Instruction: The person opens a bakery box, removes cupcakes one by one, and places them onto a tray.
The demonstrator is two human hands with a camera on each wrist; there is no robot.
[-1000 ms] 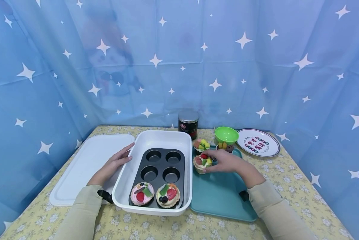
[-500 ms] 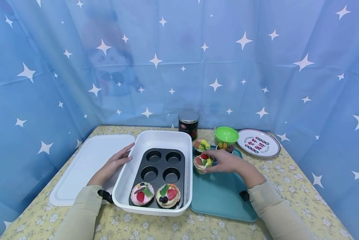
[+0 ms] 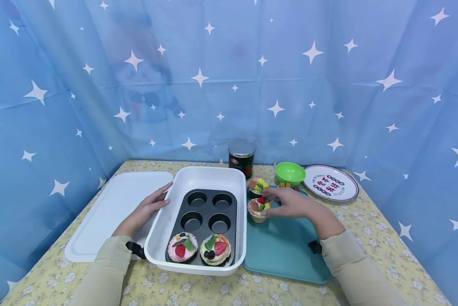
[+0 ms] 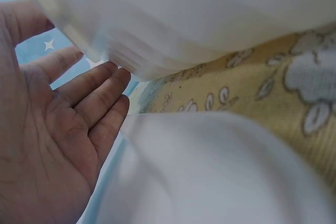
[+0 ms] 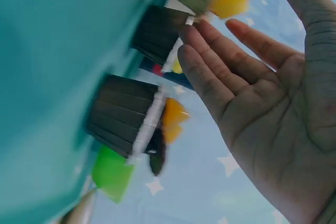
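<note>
My left hand (image 3: 146, 209) touches the left wall of a deep white tub (image 3: 157, 225), fingers straight against its outside in the left wrist view. Inside the tub lies a dark muffin tin (image 3: 207, 203), whose two front cups hold a pink-cream cupcake (image 3: 182, 246) and a pale-cream cupcake (image 3: 215, 250). My right hand (image 3: 295, 204) hovers just right of a fruit cupcake (image 3: 256, 212) in a cream-coloured cup, standing on the teal tray (image 3: 286, 250). Its fingers look extended, holding nothing, in the right wrist view. Behind stand two dark-cupped cupcakes, one fruit-topped (image 5: 160, 32), one orange-topped (image 5: 123, 114).
A flat white lid (image 3: 106, 212) lies left of the tub, partly under my left arm. At the back stand an espresso tin (image 3: 241, 160), a green bowl (image 3: 290, 172) and a printed plate (image 3: 330, 182). A flowered cloth covers the table; starry blue curtains enclose it.
My right hand has released the cream-cupped fruit cupcake and drawn slightly right, its fingers opening. The cupcake stays on the tray. My left hand keeps its place on the tub.
</note>
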